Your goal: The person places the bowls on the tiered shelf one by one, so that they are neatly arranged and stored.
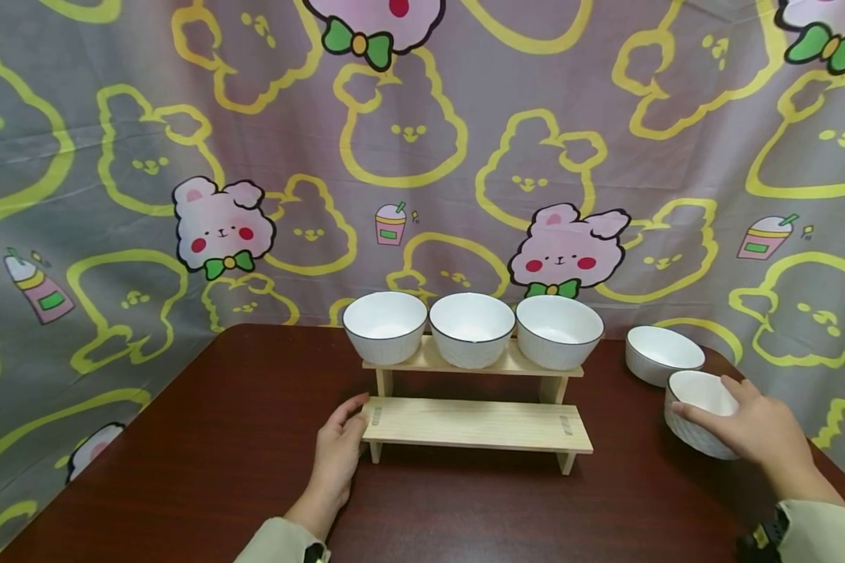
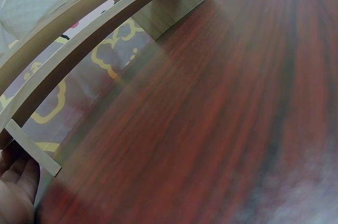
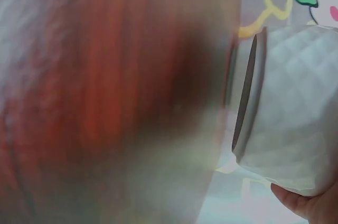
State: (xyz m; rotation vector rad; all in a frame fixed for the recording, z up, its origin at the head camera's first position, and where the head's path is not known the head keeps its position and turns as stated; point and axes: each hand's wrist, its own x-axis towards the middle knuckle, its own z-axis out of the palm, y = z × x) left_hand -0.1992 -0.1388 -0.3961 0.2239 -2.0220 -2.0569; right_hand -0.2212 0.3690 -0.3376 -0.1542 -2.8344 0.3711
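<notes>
A two-tier wooden stand (image 1: 479, 422) sits in the middle of the table. Its left end is held by my left hand (image 1: 339, 450), whose fingers, partly hidden, bend by the side leg (image 2: 34, 147) in the left wrist view. On the right, my right hand (image 1: 764, 426) grips a white bowl (image 1: 690, 430) by its sides, thumb at the near-left rim. The right wrist view shows this bowl's quilted outside (image 3: 296, 102) and its base edge, which looks raised off the table. Behind it stands another white bowl (image 1: 662, 356).
Three dark-rimmed white bowls stand in a row on the upper tier: left bowl (image 1: 387, 352), middle bowl (image 1: 472, 352), right bowl (image 1: 559, 352). The lower tier shows bare wood. A patterned curtain (image 1: 451, 211) hangs behind the dark red-brown table (image 1: 253, 422).
</notes>
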